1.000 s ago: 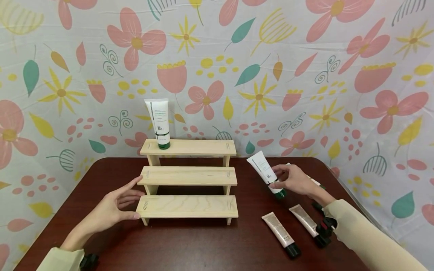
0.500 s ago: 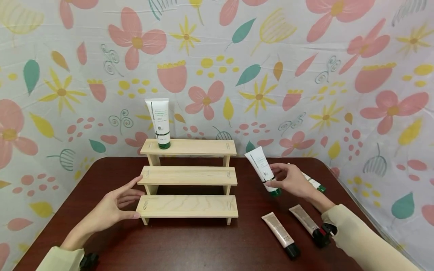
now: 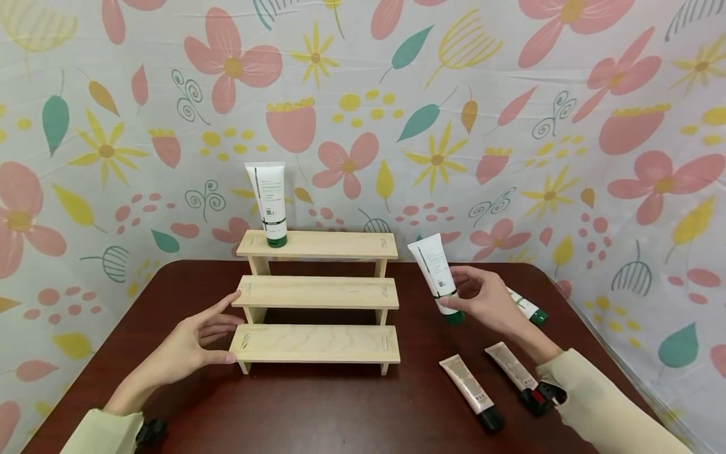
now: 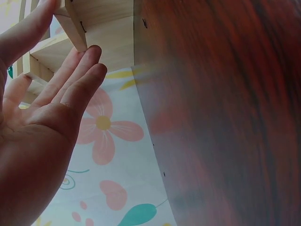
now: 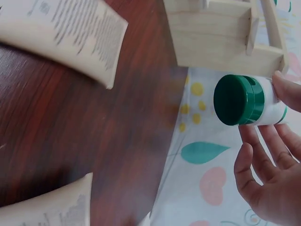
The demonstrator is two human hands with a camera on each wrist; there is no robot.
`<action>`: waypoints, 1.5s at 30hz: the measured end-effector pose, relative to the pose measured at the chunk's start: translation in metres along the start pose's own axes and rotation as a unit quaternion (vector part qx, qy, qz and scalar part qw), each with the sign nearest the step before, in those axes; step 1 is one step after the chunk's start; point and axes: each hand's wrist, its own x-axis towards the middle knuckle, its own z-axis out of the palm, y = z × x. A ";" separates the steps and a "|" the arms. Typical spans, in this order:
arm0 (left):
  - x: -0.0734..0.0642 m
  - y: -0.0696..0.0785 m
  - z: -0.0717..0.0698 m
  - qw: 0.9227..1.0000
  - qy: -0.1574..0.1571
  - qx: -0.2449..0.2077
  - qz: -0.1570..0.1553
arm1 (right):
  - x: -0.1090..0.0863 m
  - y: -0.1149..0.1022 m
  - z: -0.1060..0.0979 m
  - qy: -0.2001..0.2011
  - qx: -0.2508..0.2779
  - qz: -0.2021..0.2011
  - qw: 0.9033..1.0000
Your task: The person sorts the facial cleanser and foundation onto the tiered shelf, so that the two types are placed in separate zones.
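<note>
My right hand [image 3: 486, 301] pinches a white squeeze tube [image 3: 433, 268] near its green cap [image 5: 237, 100], between thumb and fingers. The tube is held cap down, leaning a little left, to the right of the wooden three-step stand [image 3: 314, 340]. At the stand's left side, my left hand [image 3: 184, 347] has its fingers extended, fingertips against the ends of the lower and middle shelves. In the left wrist view those fingers [image 4: 77, 89] reach along the wood. Another white tube [image 3: 270, 205] with a green cap stands upright on the top shelf's left end.
Two beige tubes with black caps, a nearer tube [image 3: 467, 388] and a farther tube [image 3: 513, 369], lie on the dark table [image 3: 317, 410] at right. Behind my right hand lies another white tube [image 3: 527, 307], partly hidden. A flowered cloth [image 3: 363, 94] hangs behind the table.
My right hand has raised the white tube slightly, moved it a little left and turned it more upright. My left hand stays at the stand.
</note>
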 end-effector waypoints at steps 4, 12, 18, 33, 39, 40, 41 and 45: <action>0.000 -0.001 0.000 1.000 0.000 0.000 -0.001 | 0.000 -0.008 0.002 0.018 -0.003 -0.003 1.000; 0.000 -0.001 0.001 1.000 0.000 0.000 -0.003 | 0.001 -0.026 0.007 0.057 -0.002 -0.017 0.998; 0.000 -0.001 0.001 1.000 0.000 -0.002 0.000 | 0.006 -0.040 0.014 0.074 0.009 -0.027 0.997; -0.001 -0.003 0.001 1.000 -0.003 -0.016 -0.008 | 0.030 -0.074 0.043 0.106 0.067 -0.045 0.991; -0.001 -0.001 0.000 1.000 0.000 -0.007 -0.010 | 0.041 -0.087 0.054 0.119 0.078 -0.068 0.987; -0.001 -0.001 0.000 1.000 0.000 -0.006 -0.010 | 0.044 -0.088 0.056 0.123 0.079 -0.076 0.986; -0.001 -0.001 0.000 1.000 0.000 -0.006 -0.010 | 0.046 -0.090 0.057 0.127 0.081 -0.084 0.985; -0.001 -0.002 0.001 1.000 -0.002 -0.009 -0.009 | 0.054 -0.098 0.065 0.141 0.085 -0.112 0.980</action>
